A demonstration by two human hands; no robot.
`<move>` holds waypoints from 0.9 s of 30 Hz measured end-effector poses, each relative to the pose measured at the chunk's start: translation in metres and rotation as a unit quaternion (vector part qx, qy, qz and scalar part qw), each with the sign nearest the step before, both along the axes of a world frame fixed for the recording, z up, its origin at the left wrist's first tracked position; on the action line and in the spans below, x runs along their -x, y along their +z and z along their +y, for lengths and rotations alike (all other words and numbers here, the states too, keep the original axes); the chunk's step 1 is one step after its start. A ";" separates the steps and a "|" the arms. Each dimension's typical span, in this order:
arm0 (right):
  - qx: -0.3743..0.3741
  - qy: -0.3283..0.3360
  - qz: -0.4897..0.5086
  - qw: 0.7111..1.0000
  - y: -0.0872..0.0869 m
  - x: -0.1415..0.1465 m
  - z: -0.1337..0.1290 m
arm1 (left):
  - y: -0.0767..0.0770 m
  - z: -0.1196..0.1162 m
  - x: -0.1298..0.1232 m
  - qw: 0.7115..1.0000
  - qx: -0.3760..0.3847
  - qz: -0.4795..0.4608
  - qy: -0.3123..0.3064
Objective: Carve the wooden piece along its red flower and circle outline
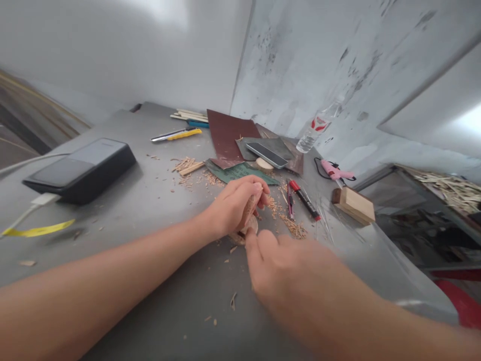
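Observation:
In the middle of the table, a small, light-brown wooden piece (240,236) with a rounded rim sits low between my hands. My left hand (240,203) curls around its far side, fingers bent and thumb raised, gripping a part of it. From the near right, my right hand (281,258) reaches in with its fingers folded and the index fingertip against the rim. Whatever lies inside the right fingers is hidden. Wood shavings (295,228) are scattered around both hands.
Behind lie sandpaper sheets (229,131), a phone (266,154), and a yellow cutter knife (184,134). To the right are a marker (304,199), a wooden block (353,204), a pink glue gun (334,170) and a water bottle (315,129). A black device (80,168) stands left.

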State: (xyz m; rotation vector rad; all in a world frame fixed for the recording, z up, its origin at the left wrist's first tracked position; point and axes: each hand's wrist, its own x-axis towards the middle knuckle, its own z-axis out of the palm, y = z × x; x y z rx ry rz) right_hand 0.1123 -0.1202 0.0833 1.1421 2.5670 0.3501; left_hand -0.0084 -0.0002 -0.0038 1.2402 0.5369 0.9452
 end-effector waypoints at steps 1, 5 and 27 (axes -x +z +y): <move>-0.026 0.012 0.039 0.999 -0.001 -0.002 -0.005 | -0.001 0.001 0.000 1.000 0.005 -0.007 -0.006; -0.034 -0.039 0.124 0.991 -0.008 -0.024 -0.013 | -0.004 0.003 0.000 0.999 0.031 -0.029 -0.025; 0.113 -0.159 -0.006 0.981 0.003 0.000 0.009 | -0.001 -0.005 -0.004 1.000 -0.027 -0.002 0.012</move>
